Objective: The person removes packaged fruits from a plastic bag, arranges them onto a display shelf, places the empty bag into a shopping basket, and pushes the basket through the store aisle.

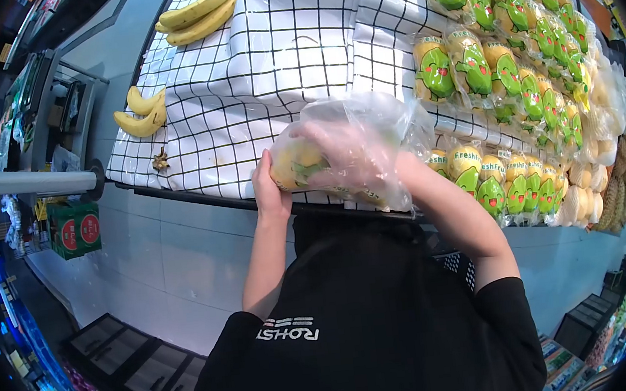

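Observation:
Near the front edge of the display table, my left hand (268,186) is closed round the left side of a bagged yellow fruit (296,164) with a green printed label. My right hand (350,150) is inside or behind a clear plastic bag (381,125), reaching over the same fruit. Its fingers are blurred and partly covered by the film, so their grip cannot be made out. The loose part of the bag spreads to the right, over the checked cloth (291,47).
Rows of bagged fruit with green labels (475,67) fill the right side. Two bunches of bananas (199,16) (142,114) lie at the left. A small brown scrap (160,160) is near the left edge. A green box (75,230) stands beyond, on the floor.

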### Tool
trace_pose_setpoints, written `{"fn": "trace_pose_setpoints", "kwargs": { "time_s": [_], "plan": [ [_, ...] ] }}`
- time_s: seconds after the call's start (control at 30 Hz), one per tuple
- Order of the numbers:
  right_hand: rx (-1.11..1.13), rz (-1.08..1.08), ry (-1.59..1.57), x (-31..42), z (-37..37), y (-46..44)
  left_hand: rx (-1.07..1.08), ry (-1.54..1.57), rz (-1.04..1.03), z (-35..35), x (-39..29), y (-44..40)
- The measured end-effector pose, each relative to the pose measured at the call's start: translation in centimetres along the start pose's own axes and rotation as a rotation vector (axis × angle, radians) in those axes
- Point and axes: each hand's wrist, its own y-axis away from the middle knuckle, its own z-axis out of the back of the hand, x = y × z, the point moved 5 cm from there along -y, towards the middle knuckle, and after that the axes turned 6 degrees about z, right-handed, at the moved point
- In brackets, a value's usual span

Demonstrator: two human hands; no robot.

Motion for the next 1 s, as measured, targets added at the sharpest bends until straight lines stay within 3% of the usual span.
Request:
{"fn": "trace_pose_setpoints", "kwargs": {
  "time_s": [0.03, 0.17, 0.3, 0.4, 0.47, 0.5, 0.6, 0.67, 0.8, 0.87, 0.93, 1.0],
  "plan": [
    [0.017, -0.013, -0.114, -0.1, 0.1, 0.1, 0.019, 0.045, 0.022, -0.1, 0.3, 0.1],
    [0.014, -0.01, -0.089, -1.1, 0.8, 1.0, 0.011, 0.088, 0.031, -0.5, 0.3, 0.0],
    [-0.039, -0.107, -0.07, -0.2, 3.5, 1.6, -0.041, -0.126, -0.14, 0.4, -0.3, -0.5],
    [-0.264, -0.165, -0.224, -1.7, 6.0, 3.4, -0.138, -0.181, -0.26, 1.7, -0.5, -0.8],
    [-0.47, -0.438, -0.394, -3.7, 7.7, 5.8, -0.108, -0.167, -0.25, 1.8, -0.6, -0.9],
    [-0.596, -0.488, -0.694, -4.0, 8.0, 7.0, -0.133, -0.22, -0.276, 2.0, -0.6, -1.0],
    [-0.917, -0.466, -1.029, -4.2, 9.0, 10.4, -0.168, -0.288, -0.25, 1.7, -1.2, -1.1],
    [-1.047, -0.435, -1.118, -3.8, 8.9, 12.1, -0.253, -0.513, -0.307, 1.0, -2.5, -0.6],
    [-1.303, -0.3, -1.319, -2.4, 8.2, 14.4, -0.363, -0.556, -0.84, -4.5, -6.6, 3.8],
    [-1.355, -0.206, -1.42, -1.3, 8.3, 14.8, -0.308, -0.638, -0.945, -8.5, -7.5, 6.8],
    [-1.366, -0.201, -1.398, 0.4, 8.7, 15.0, 0.233, -0.557, -0.92, -12.8, -6.4, 8.3],
    [-1.377, -0.171, -1.397, 1.0, 8.8, 14.8, 0.52, -0.612, -0.781, -18.5, -4.1, 10.0]
  ]
}}
